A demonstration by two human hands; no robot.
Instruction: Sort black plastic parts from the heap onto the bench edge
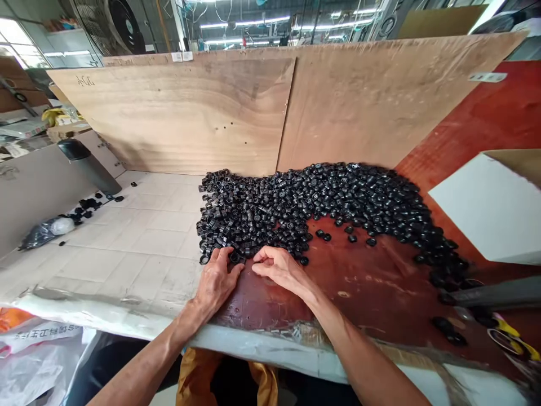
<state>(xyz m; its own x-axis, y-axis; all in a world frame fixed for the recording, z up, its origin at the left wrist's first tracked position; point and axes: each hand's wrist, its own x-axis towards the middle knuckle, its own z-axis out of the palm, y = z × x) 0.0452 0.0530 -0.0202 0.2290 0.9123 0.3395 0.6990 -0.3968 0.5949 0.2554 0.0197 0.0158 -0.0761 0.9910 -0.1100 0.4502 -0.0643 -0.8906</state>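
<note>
A large heap of small black plastic caps (pixel 262 208) lies against the back board. My left hand (pixel 215 279) rests at the heap's front left edge, thumb apart from the fingers, its fingertips touching the nearest caps. A few ring-like caps, open side up, lie just beyond its thumb. My right hand (pixel 281 269) is just to the right, at the heap's front edge, fingers bent and thumb a little apart from them. Nothing shows between its fingertips, though they partly hide the spot below.
Plywood boards (pixel 203 113) wall off the back. A dark bottle (pixel 95 169) leans at the left near scattered caps and a plastic bag (pixel 40 234). On the right are a white box (pixel 486 208), a grey bar (pixel 499 296) and yellow-handled scissors (pixel 513 338).
</note>
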